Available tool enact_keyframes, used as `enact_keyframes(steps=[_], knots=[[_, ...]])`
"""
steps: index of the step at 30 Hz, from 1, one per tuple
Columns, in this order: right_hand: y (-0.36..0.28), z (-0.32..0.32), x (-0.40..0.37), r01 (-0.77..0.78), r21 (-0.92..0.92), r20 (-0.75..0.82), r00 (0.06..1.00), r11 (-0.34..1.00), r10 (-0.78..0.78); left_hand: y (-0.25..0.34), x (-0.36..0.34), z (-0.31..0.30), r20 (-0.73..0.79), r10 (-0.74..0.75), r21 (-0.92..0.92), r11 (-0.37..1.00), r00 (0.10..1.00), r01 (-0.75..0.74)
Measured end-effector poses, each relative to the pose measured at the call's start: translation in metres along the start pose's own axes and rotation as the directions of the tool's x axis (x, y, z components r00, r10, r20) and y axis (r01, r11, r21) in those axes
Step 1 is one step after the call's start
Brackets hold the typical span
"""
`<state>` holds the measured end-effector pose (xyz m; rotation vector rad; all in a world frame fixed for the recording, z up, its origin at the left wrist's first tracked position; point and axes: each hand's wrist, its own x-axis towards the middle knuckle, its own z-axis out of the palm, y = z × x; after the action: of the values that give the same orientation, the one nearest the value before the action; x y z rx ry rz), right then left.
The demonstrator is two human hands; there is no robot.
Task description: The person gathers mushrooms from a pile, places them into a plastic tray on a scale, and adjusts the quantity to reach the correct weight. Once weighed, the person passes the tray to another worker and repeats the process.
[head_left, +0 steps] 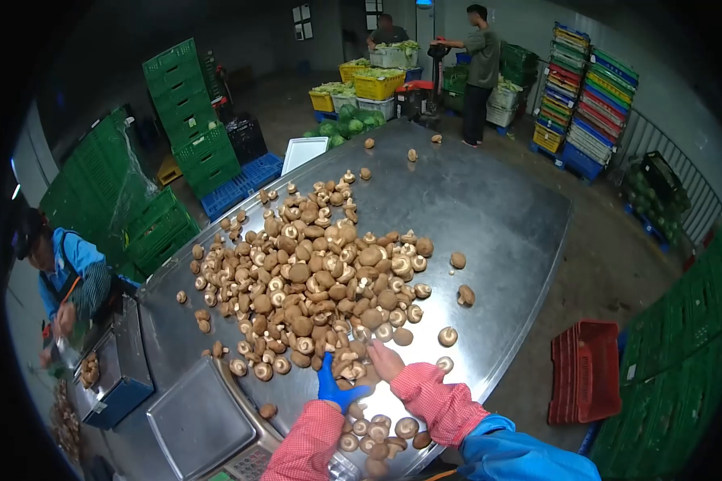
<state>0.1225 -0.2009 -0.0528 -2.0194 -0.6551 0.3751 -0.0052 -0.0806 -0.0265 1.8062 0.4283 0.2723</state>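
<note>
A large heap of brown shiitake mushrooms (pixel 301 272) spreads over a steel table (pixel 489 208). At the heap's near edge, my left hand (pixel 338 389) in a blue glove lies against some mushrooms, thumb and fingers apart. Facing it from the right, my bare right hand (pixel 387 362) has its fingers stretched out along the same few mushrooms (pixel 350 365); its fingertips are partly hidden among them. Below my hands, a smaller group of mushrooms (pixel 381 433) lies close to my body. Left of my left forearm stands a scale with a flat metal pan (pixel 202 418).
A co-worker (pixel 64 272) works at the left beside a box (pixel 114 377) with mushrooms. Green crates (pixel 186 104) stand behind; a red crate (pixel 586 373) is at the right. Two people are at the back near yellow crates (pixel 377 84) and a pallet jack (pixel 417 100).
</note>
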Motion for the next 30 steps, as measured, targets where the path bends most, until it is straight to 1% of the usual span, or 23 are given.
enact_keyframes(steps=[2,3,4,6,7,10,12,13,14,16,17,18,19,20,21,22,23,25,26,27,28,29,30], knots=[[0.006,0.011,-0.004,0.011,0.187,-0.065,0.998,0.982,0.001,0.002,-0.006,0.011,0.006,-0.07,-0.199,0.978,0.998,0.07],[0.011,0.011,-0.008,-0.065,0.273,0.022,0.998,0.96,0.061,0.002,-0.007,0.013,-0.018,-0.019,-0.06,0.998,1.0,0.018],[0.018,0.017,-0.011,-0.074,0.375,0.004,0.997,0.924,0.079,0.0,-0.007,0.015,-0.035,0.035,0.08,0.996,0.999,-0.032],[0.04,0.038,-0.018,-0.082,0.568,-0.025,0.993,0.819,0.117,0.0,-0.009,0.016,-0.048,0.147,0.359,0.925,0.988,-0.121],[0.033,0.034,-0.026,-0.128,0.605,-0.016,0.985,0.786,0.172,0.027,-0.018,0.015,-0.1,0.13,0.504,0.862,0.986,-0.063],[0.018,0.021,-0.044,-0.142,0.642,-0.066,0.969,0.753,0.239,0.016,-0.019,0.007,-0.153,0.117,0.36,0.931,0.981,-0.055],[-0.019,0.003,-0.06,-0.189,0.672,-0.041,0.956,0.716,0.292,-0.008,-0.021,0.008,-0.133,0.053,0.03,0.998,0.99,-0.049],[-0.031,-0.003,-0.065,-0.211,0.686,-0.029,0.948,0.696,0.317,-0.006,-0.025,0.006,-0.097,0.008,-0.113,0.993,0.995,-0.019],[-0.03,0.001,-0.066,-0.186,0.682,-0.058,0.95,0.708,0.306,-0.003,-0.028,0.005,-0.054,-0.028,-0.252,0.968,0.998,0.013],[-0.026,0.014,-0.07,-0.134,0.673,-0.123,0.95,0.728,0.289,0.011,-0.037,-0.001,-0.032,-0.039,-0.297,0.954,0.999,0.027],[-0.034,0.014,-0.074,-0.152,0.638,-0.116,0.95,0.755,0.29,0.026,-0.042,-0.009,-0.026,-0.051,-0.308,0.951,0.998,0.04],[-0.043,0.015,-0.078,-0.118,0.635,-0.145,0.953,0.764,0.268,0.033,-0.046,-0.017,-0.017,-0.064,-0.318,0.946,0.998,0.055],[-0.052,0.018,-0.081,-0.081,0.629,-0.175,0.954,0.774,0.243,-0.025,-0.029,-0.019,-0.105,0.196,-0.037,0.979,0.975,-0.201],[-0.062,0.022,-0.083,-0.044,0.621,-0.204,0.955,0.783,0.216,0.013,-0.032,-0.033,-0.067,-0.065,-0.343,0.939,0.996,0.038],[-0.071,0.027,-0.085,-0.053,0.606,-0.194,0.958,0.794,0.212,0.052,-0.035,-0.051,0.049,-0.303,-0.596,0.755,0.952,0.271],[-0.079,0.032,-0.088,-0.062,0.59,-0.183,0.961,0.805,0.208,0.079,-0.038,-0.066,0.226,-0.482,-0.761,0.456,0.847,0.462],[-0.09,0.039,-0.089,-0.038,0.564,-0.198,0.964,0.825,0.179,0.03,-0.03,-0.086,0.216,-0.461,-0.788,0.439,0.861,0.432],[-0.121,0.051,-0.093,0.025,0.511,-0.26,0.957,0.859,0.127,0.001,-0.027,-0.11,0.16,-0.373,-0.819,0.467,0.914,0.334],[-0.124,0.066,-0.09,0.024,0.555,-0.247,0.959,0.832,0.137,-0.01,-0.027,-0.121,0.118,-0.294,-0.823,0.506,0.948,0.259],[-0.123,0.084,-0.086,0.022,0.597,-0.233,0.961,0.802,0.147,-0.022,-0.028,-0.132,0.109,-0.256,-0.819,0.524,0.961,0.233],[-0.123,0.095,-0.086,0.018,0.637,-0.217,0.963,0.771,0.158,-0.021,-0.038,-0.14,0.057,-0.276,-0.791,0.574,0.959,0.212],[-0.135,0.095,-0.09,-0.032,0.603,-0.159,0.974,0.797,0.159,0.011,-0.054,-0.147,0.1,-0.392,-0.776,0.544,0.914,0.319],[-0.143,0.099,-0.093,-0.008,0.587,-0.176,0.975,0.81,0.137,0.065,-0.072,-0.153,0.139,-0.501,-0.756,0.503,0.854,0.418]])
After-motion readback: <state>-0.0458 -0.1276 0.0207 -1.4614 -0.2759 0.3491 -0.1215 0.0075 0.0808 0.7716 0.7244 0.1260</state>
